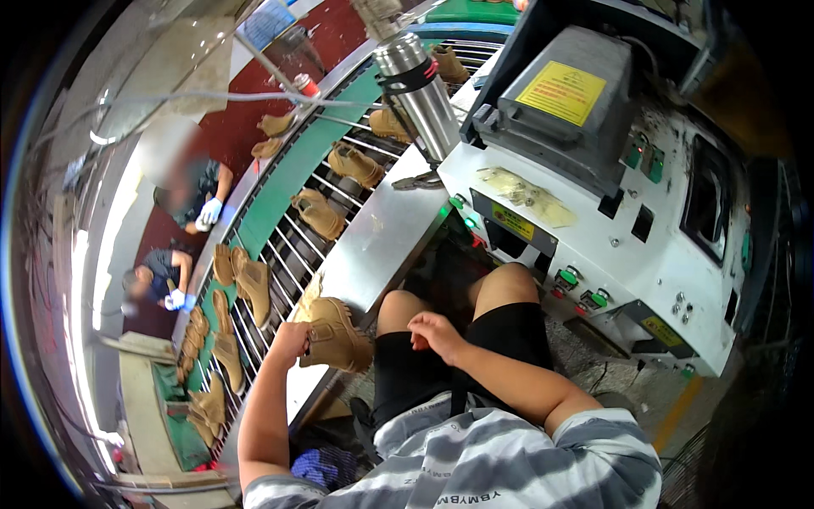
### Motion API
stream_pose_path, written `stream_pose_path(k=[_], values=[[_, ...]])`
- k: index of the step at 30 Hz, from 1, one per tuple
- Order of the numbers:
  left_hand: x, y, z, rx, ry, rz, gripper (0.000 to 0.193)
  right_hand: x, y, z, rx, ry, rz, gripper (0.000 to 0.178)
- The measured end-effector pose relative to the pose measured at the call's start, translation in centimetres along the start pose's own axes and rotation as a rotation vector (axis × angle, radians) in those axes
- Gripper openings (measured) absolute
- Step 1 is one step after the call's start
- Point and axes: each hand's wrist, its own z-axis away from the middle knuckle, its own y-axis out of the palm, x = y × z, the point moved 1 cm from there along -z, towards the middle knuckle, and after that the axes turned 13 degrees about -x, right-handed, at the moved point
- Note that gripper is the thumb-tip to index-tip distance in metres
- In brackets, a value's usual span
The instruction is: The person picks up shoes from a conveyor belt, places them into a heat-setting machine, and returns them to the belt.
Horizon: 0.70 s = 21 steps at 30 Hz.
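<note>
A tan ankle boot (332, 336) with a thick lugged sole is gripped at its upper by my left hand (291, 339). It is held over the metal ledge (373, 246) beside the rollers, its sole turned toward my lap. Above my thighs, my right hand (436, 334) has its fingers curled inward. Whether anything small sits in those fingers is hidden. More tan boots (318, 214) stand on the roller conveyor (280, 246) to my left.
On my right stands a white machine (627, 212) with a grey hood (572, 93) and green buttons. A steel thermos (420, 93) and pliers (417, 181) rest on the ledge. Across the conveyor are two people (191, 199) wearing gloves. A green belt (275, 191) runs along the rollers.
</note>
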Motion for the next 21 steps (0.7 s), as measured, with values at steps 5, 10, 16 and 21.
stream_pose_path(k=[5, 10, 16, 21], values=[[-6.9, -1.2, 7.7, 0.043, -0.008, 0.044, 0.033, -0.8, 4.0, 4.1, 0.171, 0.487, -0.407, 0.083], [-7.8, 2.2, 12.6, 0.168, 0.220, -0.035, 0.038, 4.9, 5.3, 9.3, 0.312, 0.334, -0.674, 0.067], [-7.2, 6.1, 13.3, 0.458, 0.071, 0.484, 0.018, 8.0, -0.4, 12.1, 0.209, -0.234, -0.512, 0.069], [-6.6, 10.7, 12.3, 0.178, 0.629, 0.094, 0.026, 11.3, -3.4, 14.2, -0.069, -0.619, -0.115, 0.111]])
